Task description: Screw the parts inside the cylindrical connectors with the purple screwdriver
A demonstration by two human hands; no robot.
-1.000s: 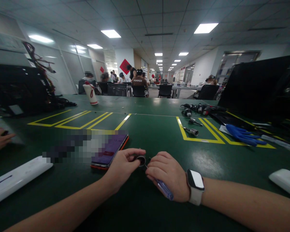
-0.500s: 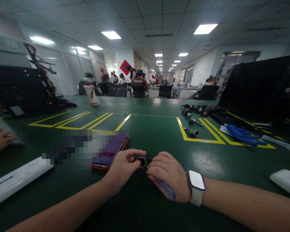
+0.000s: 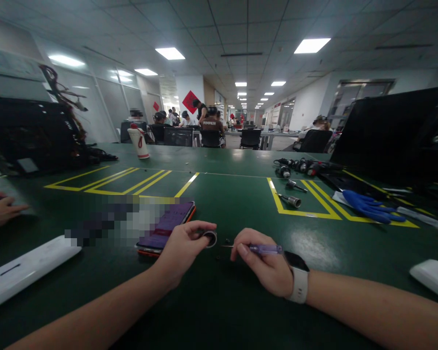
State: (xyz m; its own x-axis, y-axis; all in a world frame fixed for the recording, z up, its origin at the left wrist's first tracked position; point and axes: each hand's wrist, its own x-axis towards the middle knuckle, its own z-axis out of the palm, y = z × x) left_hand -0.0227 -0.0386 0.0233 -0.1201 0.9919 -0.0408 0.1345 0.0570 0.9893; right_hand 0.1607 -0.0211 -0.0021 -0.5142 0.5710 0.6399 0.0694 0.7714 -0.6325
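Observation:
My left hand [image 3: 184, 248] is closed on a short metal ring-shaped part [image 3: 210, 238], its round opening turned to the right. Between the thumb and fingers of my right hand [image 3: 259, 260] is a small screwdriver with a clear purple handle [image 3: 265, 249]. Its thin shaft points left, toward the metal part, and a gap separates the two. Two tiny dark pieces, one of them a small black bit [image 3: 227, 241], lie on the table between my hands. Beside my left hand lies a phone [image 3: 168, 226] with a purple screen and orange edge.
On the green table [image 3: 226, 311], metal socket-like parts [image 3: 291, 200] lie at the right, near blue gloves [image 3: 368, 204] and dark tools. Black monitors stand at both sides. A paper cup [image 3: 139, 142] stands farther back. Another person's hand [image 3: 2, 211] shows at the left edge.
My right hand has turned over and drawn back to the right, taking the screwdriver tip away from the metal part. The screwdriver now lies nearly level. My left hand has barely moved.

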